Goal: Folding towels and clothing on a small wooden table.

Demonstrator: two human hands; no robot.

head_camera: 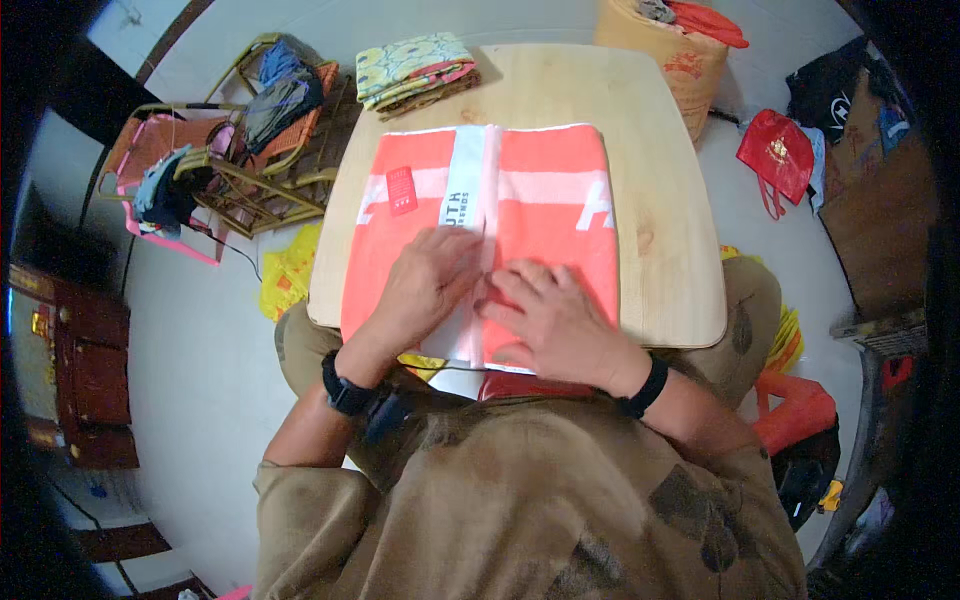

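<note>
A coral and white towel (pixel 555 150) lies folded towards its middle on a light wooden tabletop (pixel 660 187), its two folded edges meeting along a centre line. A small red tag (pixel 401 190) with writing rests on the left panel. My left hand (pixel 431 277) is on the towel left of the centre line, fingers bent near the seam; whether it pinches the cloth is hidden. My right hand (pixel 551 319) lies on the right panel with fingers spread, a little blurred, and nothing is seen in it. The towel's near edge reaches over the table's front edge.
A stack of folded patterned cloths (pixel 416 67) sits at the table's far left corner. Behind the far right corner stands a tan sack (pixel 682 67) with red cloth on top. Chairs with clothes (pixel 281 112) are at the left; a red bag (pixel 780 154) lies on the floor at right.
</note>
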